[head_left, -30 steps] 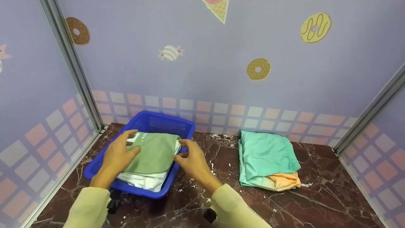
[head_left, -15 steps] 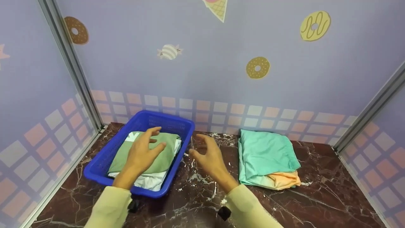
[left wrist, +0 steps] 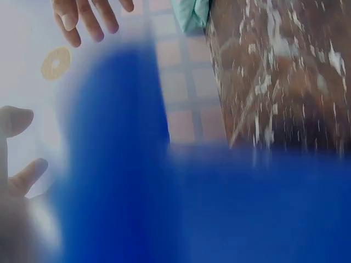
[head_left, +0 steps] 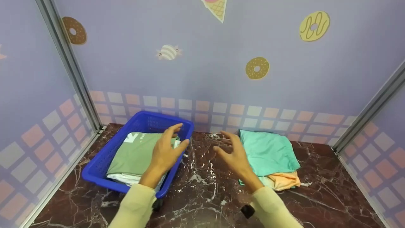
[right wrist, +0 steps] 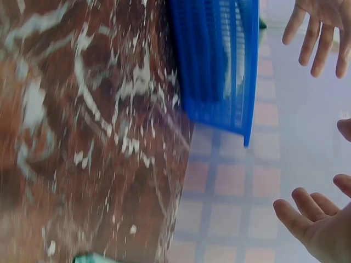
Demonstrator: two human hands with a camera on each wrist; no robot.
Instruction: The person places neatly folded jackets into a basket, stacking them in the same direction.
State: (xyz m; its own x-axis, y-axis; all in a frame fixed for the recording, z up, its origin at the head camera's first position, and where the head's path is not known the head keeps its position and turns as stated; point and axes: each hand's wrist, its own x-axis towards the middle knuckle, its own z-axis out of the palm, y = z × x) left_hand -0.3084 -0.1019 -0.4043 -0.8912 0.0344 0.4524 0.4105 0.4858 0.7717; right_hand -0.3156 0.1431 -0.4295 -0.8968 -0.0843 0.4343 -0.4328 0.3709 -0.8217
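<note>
My left hand (head_left: 165,151) hovers over the right side of the blue plastic basket (head_left: 95,175), fingers spread and holding nothing. Inside the basket lies a folded green garment (head_left: 136,156) with a white print, on top of white cloth (head_left: 123,178). My right hand (head_left: 235,155), likewise with nothing in it, is at the left edge of a folded teal garment (head_left: 270,152) and overlaps it in the head view. Peach-orange cloth (head_left: 284,181) shows from under the teal one. In the right wrist view, the basket (right wrist: 219,66) stands beyond bare marbled surface, with my right fingers (right wrist: 290,216) loosely extended.
A dark red marbled tabletop (head_left: 196,202) carries everything. A lilac back wall (head_left: 202,63) with donut and candy pictures rises behind it. Metal corner posts (head_left: 71,66) and side panels bound the space left and right.
Both hands have left the basket's contents and moved to the right, the right hand reaching the teal garment's edge. The green garment stays in the basket.
</note>
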